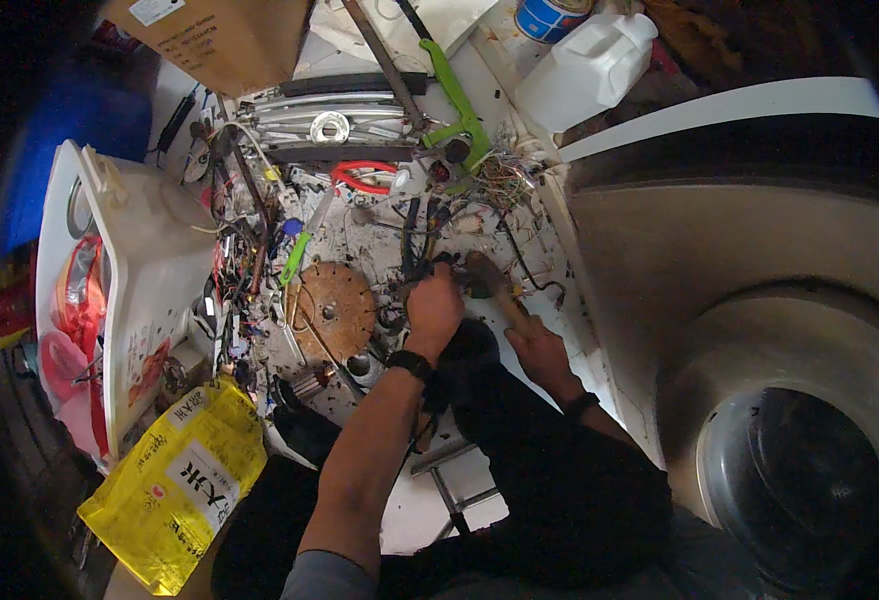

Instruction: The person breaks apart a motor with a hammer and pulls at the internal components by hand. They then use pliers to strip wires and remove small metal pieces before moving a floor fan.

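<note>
My right hand [539, 350] is closed round the wooden handle of a hammer [506, 297]. The hammer's head end points up and left, close to my left hand. My left hand [434, 312] is closed over a small dark thing that I cannot make out. Just beyond it lie black tool handles [414, 230]. To the left of my left hand is a brown round disc [344, 312] with slots in its rim. A knife-like tool with a green handle [296, 257] rests beside the disc.
Loose wires [504, 185], metal strips [304, 110] and scraps litter the floor. A green-framed saw [449, 90] and a red-handled tool [359, 177] lie farther off. A white box [154, 260] and yellow bag [184, 490] stand left; a white jug [584, 75] and large drum [779, 260] right.
</note>
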{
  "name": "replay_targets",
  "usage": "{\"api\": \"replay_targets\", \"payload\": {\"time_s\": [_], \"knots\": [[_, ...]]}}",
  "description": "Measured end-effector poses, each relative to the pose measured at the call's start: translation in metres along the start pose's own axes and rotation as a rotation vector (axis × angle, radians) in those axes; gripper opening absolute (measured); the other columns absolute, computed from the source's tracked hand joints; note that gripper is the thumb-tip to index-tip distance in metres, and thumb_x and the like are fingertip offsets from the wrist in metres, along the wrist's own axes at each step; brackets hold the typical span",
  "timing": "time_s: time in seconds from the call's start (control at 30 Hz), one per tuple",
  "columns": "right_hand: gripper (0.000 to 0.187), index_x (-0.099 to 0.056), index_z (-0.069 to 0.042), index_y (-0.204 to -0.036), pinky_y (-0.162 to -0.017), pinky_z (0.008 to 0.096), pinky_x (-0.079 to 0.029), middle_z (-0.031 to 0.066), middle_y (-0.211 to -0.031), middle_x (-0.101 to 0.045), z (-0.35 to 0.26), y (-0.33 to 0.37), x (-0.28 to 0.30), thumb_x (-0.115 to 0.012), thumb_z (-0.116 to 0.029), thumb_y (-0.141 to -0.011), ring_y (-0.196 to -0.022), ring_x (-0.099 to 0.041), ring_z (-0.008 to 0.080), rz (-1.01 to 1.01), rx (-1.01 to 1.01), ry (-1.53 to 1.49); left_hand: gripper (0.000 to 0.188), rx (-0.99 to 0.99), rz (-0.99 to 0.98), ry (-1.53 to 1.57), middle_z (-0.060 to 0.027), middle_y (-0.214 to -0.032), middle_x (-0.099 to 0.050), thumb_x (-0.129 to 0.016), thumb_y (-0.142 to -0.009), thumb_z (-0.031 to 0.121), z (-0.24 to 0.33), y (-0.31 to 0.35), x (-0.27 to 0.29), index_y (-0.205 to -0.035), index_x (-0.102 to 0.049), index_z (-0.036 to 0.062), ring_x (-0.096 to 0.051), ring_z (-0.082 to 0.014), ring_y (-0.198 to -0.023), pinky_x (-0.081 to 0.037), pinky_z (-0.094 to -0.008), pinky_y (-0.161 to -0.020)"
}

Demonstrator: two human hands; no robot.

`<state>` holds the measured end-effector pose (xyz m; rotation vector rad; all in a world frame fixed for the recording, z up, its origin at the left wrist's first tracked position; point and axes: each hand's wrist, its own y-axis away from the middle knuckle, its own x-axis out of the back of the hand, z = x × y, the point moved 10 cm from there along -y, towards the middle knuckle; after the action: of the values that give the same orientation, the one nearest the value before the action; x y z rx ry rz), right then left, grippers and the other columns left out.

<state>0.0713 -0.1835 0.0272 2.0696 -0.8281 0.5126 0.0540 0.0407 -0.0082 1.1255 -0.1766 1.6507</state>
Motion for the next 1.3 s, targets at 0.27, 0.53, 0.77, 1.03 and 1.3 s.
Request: {"api": "replay_targets", "payload": {"time_s": [0.27,0.53,0.77,1.03,1.3], "knots": [[0.047,-0.056,0.0,-0.109,-0.073,0.0544,-0.054,0.0255,-0.085,-0.071,0.016,-0.008,-0.001,-0.062,-0.046,-0.1,-0.083,-0.071,0.0455,-0.023,-0.163,0.073,0.018,-0.014,0.001,0.011,-0.0258,-0.082,-0.072,-0.062,-0.089,0.012,-0.002,-0.003,-0.002,-0.103,-0.058,0.0016,-0.071,-0.0466,-0.079,-0.057,-0.0573,-0.072],[0.048,-0.054,0.002,-0.116,-0.072,0.0565,-0.054,0.0288,-0.087,-0.07,-0.006,-0.002,0.017,-0.06,-0.043,-0.101,-0.083,-0.07,0.0485,0.018,-0.117,0.02,0.017,-0.011,0.006,-0.002,-0.0258,-0.082,-0.071,-0.063,-0.09,0.015,-0.008,-0.005,-0.002,-0.1,-0.059,0.002,-0.07,-0.0481,-0.079,-0.056,-0.0591,-0.07],[0.05,-0.055,0.002,-0.114,-0.073,0.0553,-0.055,0.0275,-0.087,-0.07,0.021,-0.005,0.003,-0.06,-0.046,-0.101,-0.083,-0.07,0.0481,-0.054,-0.136,0.047,0.018,0.016,-0.023,0.036,-0.0273,-0.083,-0.071,-0.064,-0.091,0.018,0.004,-0.008,0.001,-0.098,-0.06,0.0018,-0.07,-0.0484,-0.079,-0.057,-0.0594,-0.07],[0.049,-0.056,0.0,-0.115,-0.072,0.0544,-0.056,0.0251,-0.093,-0.07,0.026,-0.003,0.009,-0.063,-0.046,-0.1,-0.085,-0.07,0.0456,0.003,-0.167,0.052,0.015,-0.002,-0.011,-0.046,-0.0247,-0.083,-0.072,-0.065,-0.089,0.018,-0.006,-0.009,-0.001,-0.096,-0.064,0.0044,-0.071,-0.046,-0.079,-0.058,-0.0575,-0.07],[0.047,-0.06,-0.001,-0.112,-0.075,0.0512,-0.055,0.0244,-0.091,-0.071,0.054,0.033,0.03,-0.067,-0.045,-0.096,-0.084,-0.072,0.0412,0.221,-0.056,0.184,0.012,-0.307,0.078,-0.117,-0.0156,-0.094,-0.07,-0.064,-0.086,0.013,0.036,-0.028,-0.01,-0.094,-0.069,0.0061,-0.073,-0.0407,-0.078,-0.06,-0.0509,-0.067]]}}
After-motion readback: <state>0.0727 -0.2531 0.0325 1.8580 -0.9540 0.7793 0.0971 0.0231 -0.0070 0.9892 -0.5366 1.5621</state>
